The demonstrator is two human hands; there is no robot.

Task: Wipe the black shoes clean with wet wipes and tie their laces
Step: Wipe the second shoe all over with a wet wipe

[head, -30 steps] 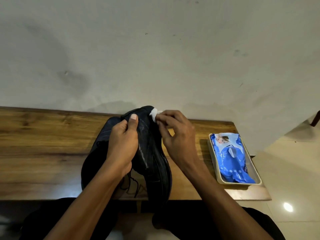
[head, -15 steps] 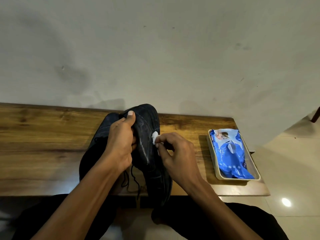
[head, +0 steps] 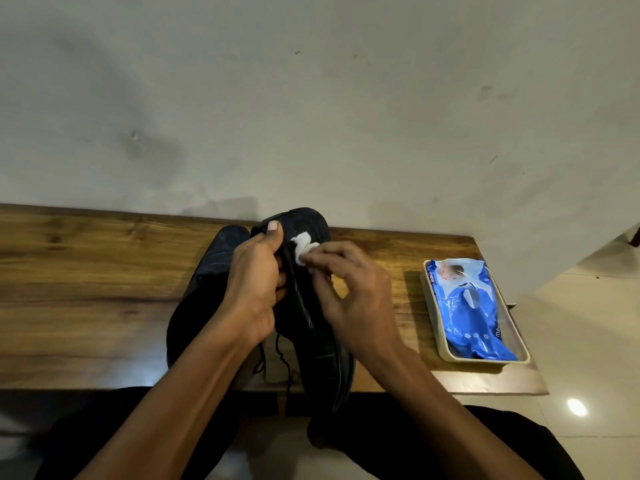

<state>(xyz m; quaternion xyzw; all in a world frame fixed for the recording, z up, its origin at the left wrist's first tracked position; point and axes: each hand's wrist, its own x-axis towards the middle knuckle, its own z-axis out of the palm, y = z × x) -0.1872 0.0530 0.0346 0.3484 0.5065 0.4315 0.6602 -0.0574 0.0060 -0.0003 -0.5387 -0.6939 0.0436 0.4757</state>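
Wiping the toe of a tipped-up black lace-up shoe [head: 308,306] at the near edge of the brown wooden table [head: 86,278].

The small crumpled white wet wipe [head: 302,244] could slip from so slight a pinch, or the shoe could twist and fall off the edge onto its loose laces [head: 277,355]. The right hand [head: 349,292] pinches the wipe with curled fingertips against the toe; the left hand [head: 254,282] wraps the shoe, thumb up. A second black shoe [head: 194,306] lies just beside, and the blue wipes packet [head: 467,306] sits in a beige tray [head: 436,327].

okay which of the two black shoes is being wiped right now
The right-hand shoe, tipped up on its side. The left hand grips it while the right hand presses a white wipe near its toe. The other shoe lies untouched behind the left hand.
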